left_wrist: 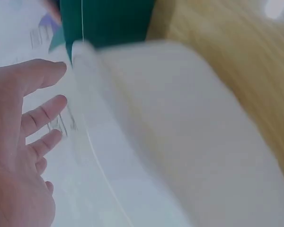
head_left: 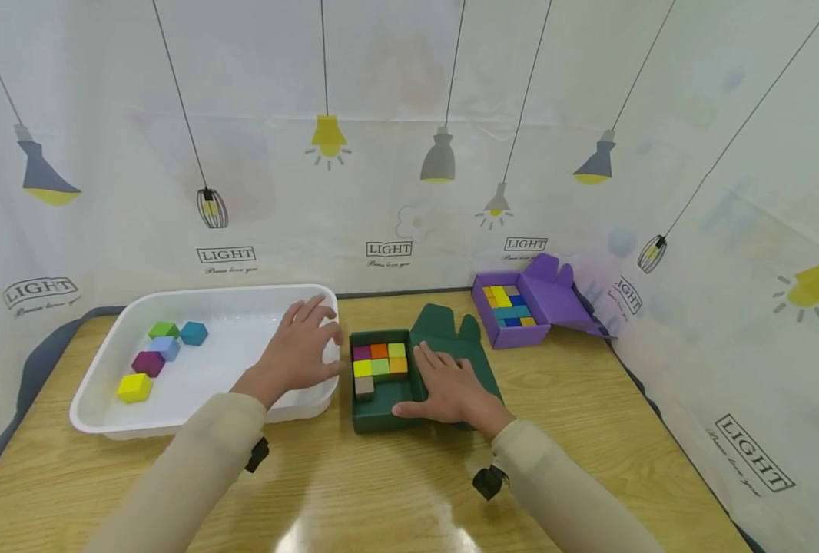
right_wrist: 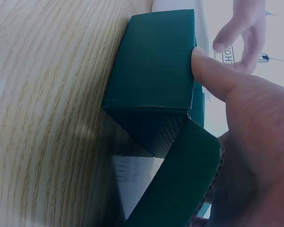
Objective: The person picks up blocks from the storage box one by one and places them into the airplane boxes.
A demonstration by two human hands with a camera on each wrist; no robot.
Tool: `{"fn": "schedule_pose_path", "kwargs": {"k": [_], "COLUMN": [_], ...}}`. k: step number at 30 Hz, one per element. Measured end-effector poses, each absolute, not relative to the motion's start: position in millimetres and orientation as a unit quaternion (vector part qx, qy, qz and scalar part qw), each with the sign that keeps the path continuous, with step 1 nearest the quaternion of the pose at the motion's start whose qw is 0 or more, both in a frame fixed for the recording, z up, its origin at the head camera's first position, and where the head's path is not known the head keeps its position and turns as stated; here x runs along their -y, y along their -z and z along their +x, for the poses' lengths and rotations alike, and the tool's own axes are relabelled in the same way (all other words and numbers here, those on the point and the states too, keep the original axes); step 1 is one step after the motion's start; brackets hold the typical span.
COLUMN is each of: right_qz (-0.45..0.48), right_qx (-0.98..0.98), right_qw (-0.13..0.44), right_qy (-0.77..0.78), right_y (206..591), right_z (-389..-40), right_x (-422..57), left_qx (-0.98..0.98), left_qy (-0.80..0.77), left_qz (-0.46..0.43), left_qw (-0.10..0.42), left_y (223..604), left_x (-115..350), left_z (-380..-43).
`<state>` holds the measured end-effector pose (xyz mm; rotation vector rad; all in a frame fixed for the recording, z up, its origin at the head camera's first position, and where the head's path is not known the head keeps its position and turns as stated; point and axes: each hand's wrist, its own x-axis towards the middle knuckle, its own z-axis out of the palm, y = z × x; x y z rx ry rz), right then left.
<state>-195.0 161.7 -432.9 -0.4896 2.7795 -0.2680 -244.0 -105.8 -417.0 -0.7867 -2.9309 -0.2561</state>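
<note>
My left hand [head_left: 299,349] hovers above the right rim of the white tray [head_left: 202,426], its fingers spread loosely with nothing between them. In the left wrist view the same hand [left_wrist: 19,127] is seen apart from the tray's edge. My right hand [head_left: 447,384] rests at the right side of the open green box [head_left: 385,421], fingers straight, thumb over its front edge. Inside that box sit several cubes, among them a purple cube [head_left: 361,352], an orange-red cube [head_left: 379,351] and a grey-brown cube [head_left: 364,387]. The box's lid [head_left: 482,365] lies folded back under my right hand.
In the tray lie a yellow cube [head_left: 134,388], a dark purple cube [head_left: 148,363], a light blue cube [head_left: 165,348], a green cube [head_left: 164,330] and a teal cube [head_left: 193,332]. An open purple box [head_left: 520,336] with several coloured blocks stands at the back right, near the printed curtain [head_left: 382,207].
</note>
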Motion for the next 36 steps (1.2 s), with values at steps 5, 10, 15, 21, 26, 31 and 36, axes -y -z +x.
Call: {"fn": "schedule_pose_path", "kwargs": {"k": [5, 10, 15, 21, 26, 31, 36], "right_qz": [-0.170, -0.169, -0.169, -0.169, -0.168, -0.171, -0.173], "right_qx": [-0.969, -0.969, -0.969, -0.969, -0.970, -0.970, -0.970], "right_qw": [0.151, 0.153, 0.152, 0.152, 0.150, 0.146, 0.144], "right_qy": [0.092, 0.092, 0.095, 0.094, 0.091, 0.095, 0.095], "right_y": [433.7, 434.2, 435.3, 436.0, 436.5, 437.1, 436.5], "right_z": [-195.5, -195.9, -196.3, -196.3, -196.4, -196.2, -195.9], "right_x": [-162.2, -162.3, -162.9, -162.5, -162.5, -162.8, -162.9], "left_qx": [0.970, 0.978, 0.984, 0.989, 0.993, 0.994, 0.996], "left_qy": [0.089, 0.085, 0.071, 0.050, 0.036, 0.032, 0.040], "left_qz": [-0.219, -0.185, -0.150, -0.115, -0.094, -0.083, -0.064], "left_qw": [0.052, 0.050, 0.057, 0.078, 0.069, 0.060, 0.050], "left_y": [406.3, 397.8, 392.3, 392.3, 400.3, 414.3, 428.2], "left_x": [141.5, 186.5, 234.3, 286.1, 314.5, 332.5, 344.3], "left_z": [-244.2, -238.6, -234.8, -227.1, -218.3, -210.2, -206.8]}}
